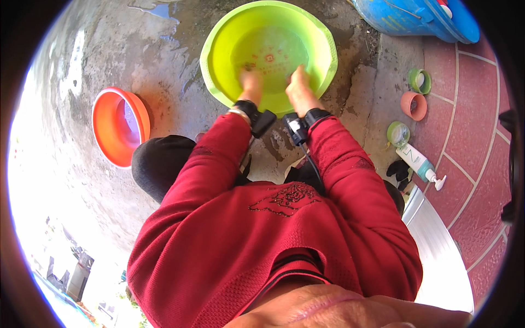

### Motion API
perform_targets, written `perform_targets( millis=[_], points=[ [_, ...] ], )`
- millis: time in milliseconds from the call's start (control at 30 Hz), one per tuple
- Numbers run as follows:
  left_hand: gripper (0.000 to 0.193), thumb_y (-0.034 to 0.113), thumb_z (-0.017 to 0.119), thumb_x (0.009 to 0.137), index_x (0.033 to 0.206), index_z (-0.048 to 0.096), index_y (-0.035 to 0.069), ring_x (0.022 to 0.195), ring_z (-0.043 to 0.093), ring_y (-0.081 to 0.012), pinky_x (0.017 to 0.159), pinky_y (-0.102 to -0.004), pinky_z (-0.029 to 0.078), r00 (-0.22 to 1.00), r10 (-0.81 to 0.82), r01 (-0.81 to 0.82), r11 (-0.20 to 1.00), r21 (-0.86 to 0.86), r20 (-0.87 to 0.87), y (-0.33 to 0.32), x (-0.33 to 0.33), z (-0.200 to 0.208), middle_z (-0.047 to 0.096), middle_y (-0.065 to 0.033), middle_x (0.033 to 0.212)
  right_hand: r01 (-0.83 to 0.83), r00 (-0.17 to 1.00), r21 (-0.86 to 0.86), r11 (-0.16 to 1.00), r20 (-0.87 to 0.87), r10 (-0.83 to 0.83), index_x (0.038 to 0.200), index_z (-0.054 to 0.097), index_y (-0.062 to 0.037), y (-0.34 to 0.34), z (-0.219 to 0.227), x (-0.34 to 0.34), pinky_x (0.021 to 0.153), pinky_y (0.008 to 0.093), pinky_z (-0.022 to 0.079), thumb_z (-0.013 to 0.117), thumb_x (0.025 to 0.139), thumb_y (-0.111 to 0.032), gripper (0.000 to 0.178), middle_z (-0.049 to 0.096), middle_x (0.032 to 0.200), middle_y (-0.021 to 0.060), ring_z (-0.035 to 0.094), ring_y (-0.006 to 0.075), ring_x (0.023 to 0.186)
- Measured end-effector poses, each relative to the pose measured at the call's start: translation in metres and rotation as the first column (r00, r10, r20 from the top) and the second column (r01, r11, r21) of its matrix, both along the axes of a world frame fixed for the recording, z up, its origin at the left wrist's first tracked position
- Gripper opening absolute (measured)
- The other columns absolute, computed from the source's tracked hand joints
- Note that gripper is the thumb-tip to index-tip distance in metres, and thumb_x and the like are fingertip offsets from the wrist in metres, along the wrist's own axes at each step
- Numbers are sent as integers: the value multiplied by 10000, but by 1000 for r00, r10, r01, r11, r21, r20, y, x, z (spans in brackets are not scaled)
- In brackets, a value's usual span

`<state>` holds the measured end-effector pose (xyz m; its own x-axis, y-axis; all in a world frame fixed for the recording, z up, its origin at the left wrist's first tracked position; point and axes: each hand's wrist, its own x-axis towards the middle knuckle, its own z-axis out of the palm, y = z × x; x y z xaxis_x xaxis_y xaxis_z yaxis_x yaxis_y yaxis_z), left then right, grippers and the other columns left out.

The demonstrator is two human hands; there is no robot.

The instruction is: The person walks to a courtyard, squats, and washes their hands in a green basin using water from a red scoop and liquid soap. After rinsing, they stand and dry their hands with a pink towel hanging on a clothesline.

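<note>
Here's the grey concrete floor (172,90), wet in dark patches, spread across the upper half of the frame, and on it, upper middle, the big lime-green plastic basin (220,60), its rim faceted, with what looks like shallow cloudy water at the bottom. Upper right corner, a blue plastic bucket (391,19); over at middle left, a smaller orange-red round basin (101,126), tilted, well apart from everything in play. Now the hands, and this is the relation that counts: both are inside the green basin, over its lower rim, with its middle lying straight up-frame from the wrists. No long axis to line up with, it's a round bowl! Left hand (251,83) sits below and left of centre, right hand (299,87) below and right, a gap between them, and I'd call it about even which is nearer. Grip? The left is blurred, fingers down in the basin, can't tell whether it's clenched or holding anything; the right, same verdict. Smallest of all, the red printed pattern (269,58) on the basin's bottom, between and just above the fingertips.
</note>
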<state>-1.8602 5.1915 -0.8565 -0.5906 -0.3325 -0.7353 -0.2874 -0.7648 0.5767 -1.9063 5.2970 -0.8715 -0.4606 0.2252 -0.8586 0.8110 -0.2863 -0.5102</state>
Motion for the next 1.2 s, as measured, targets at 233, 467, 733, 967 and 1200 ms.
perform_targets(
  millis=[233,467,733,967,1200],
  points=[
    [207,237,481,958,902,575,61,633,564,-235,565,-355,476,961,-148,191,966,175,-235,39,-32,32,594,-80,786,-296,953,-727,619,-184,238,966,610,-63,18,41,-26,685,330,532,479,935,-517,473,634,875,78,622,188,758],
    [164,205,583,865,863,577,41,685,600,-339,621,-451,483,794,-484,96,-498,-862,368,-2,-49,73,610,-134,756,-341,937,-665,664,-292,189,1141,562,-68,-28,115,4,786,381,541,435,945,-540,526,633,1038,137,633,224,896],
    [334,116,637,804,1119,619,6,990,624,-361,829,-411,505,908,27,324,587,-742,417,-26,-2,-25,643,-208,1093,2,1000,-86,996,-2,-2,1149,509,-16,-1,-5,6,945,491,439,422,962,-413,448,554,1150,168,521,330,1093],
    [216,153,609,897,1066,685,44,1033,614,-214,920,-337,471,871,-481,353,753,-555,-98,67,-15,29,673,-141,1102,-146,980,-538,830,-193,48,1137,567,-30,23,8,-8,877,415,471,340,967,-396,463,606,1103,134,587,271,978],
    [241,332,547,832,796,728,177,938,661,-235,961,-446,449,447,-855,-54,-318,-947,262,28,-40,114,704,-53,871,-908,280,70,414,-634,721,1099,585,-40,16,64,-13,891,412,486,392,962,-271,330,619,1079,148,603,280,990]
  ],
)
